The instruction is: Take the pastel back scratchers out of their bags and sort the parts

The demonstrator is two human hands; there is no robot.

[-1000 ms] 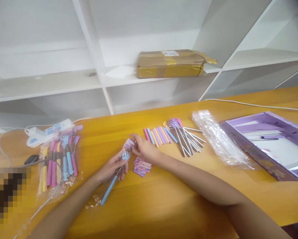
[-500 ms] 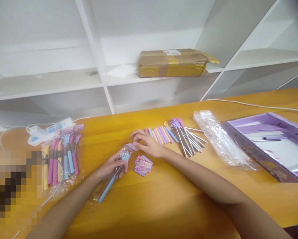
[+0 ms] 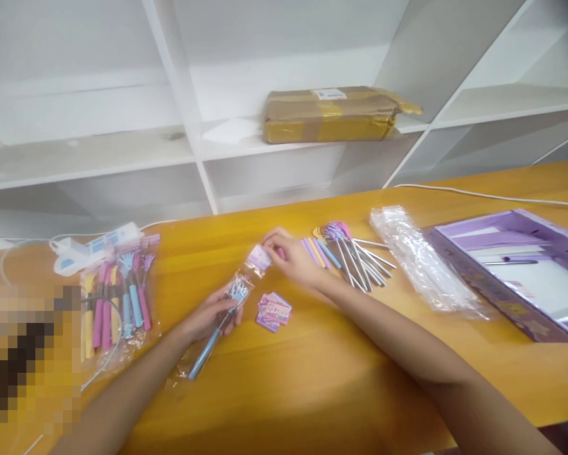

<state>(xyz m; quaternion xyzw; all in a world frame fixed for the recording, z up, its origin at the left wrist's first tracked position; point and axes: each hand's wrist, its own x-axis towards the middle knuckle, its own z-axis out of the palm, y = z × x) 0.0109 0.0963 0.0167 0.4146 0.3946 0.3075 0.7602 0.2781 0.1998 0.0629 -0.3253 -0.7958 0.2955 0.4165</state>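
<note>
My left hand [image 3: 217, 314] is closed around a light blue back scratcher [image 3: 205, 352] inside a clear plastic bag [image 3: 244, 273], its hand-shaped head pointing up and away from me. With fingertips pinched, my right hand [image 3: 290, 256] grips the far end of that bag, where a small pink-purple card [image 3: 259, 258] shows. Just below my right hand, a small pile of printed cards [image 3: 274, 312] lies on the table. Behind it are coloured handle tubes [image 3: 318, 251], partly hidden by the hand, and several metal rods with claw heads [image 3: 359, 259].
Bagged back scratchers [image 3: 117, 297] lie at left beside a white power strip [image 3: 98, 248]. Clear plastic bags [image 3: 421, 265] and a purple box [image 3: 483, 281] are at right. A taped carton [image 3: 331, 117] sits on the white shelf, and a white cable [image 3: 477, 193] crosses the table's back.
My right hand has moved up and to the right, drawing the bag's far end with the card away from the scratcher head. My left hand stays nearly in place.
</note>
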